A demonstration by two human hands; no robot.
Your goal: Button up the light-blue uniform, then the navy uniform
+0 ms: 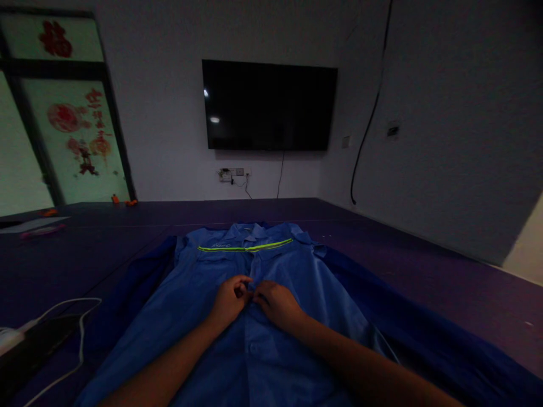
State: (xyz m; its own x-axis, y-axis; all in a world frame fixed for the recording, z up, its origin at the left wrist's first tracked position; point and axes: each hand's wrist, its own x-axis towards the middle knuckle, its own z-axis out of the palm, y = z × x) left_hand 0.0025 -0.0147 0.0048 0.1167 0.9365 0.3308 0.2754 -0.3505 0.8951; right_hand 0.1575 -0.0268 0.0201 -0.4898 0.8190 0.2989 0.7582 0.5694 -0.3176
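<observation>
The bare left forearm (161, 367) comes into view at about seven o'clock and runs up toward one o'clock. The bare right forearm (360, 362) enters at five o'clock and slants toward eleven o'clock. They converge just below the middle of the view. The left hand (230, 298) lies knuckles up, fingers curled inward into a pinch. The right hand (276, 303) mirrors it, back up, fingers bent toward nine o'clock. The fingertips of the two hands meet, touching or nearly so; dim light hides the exact grip.
</observation>
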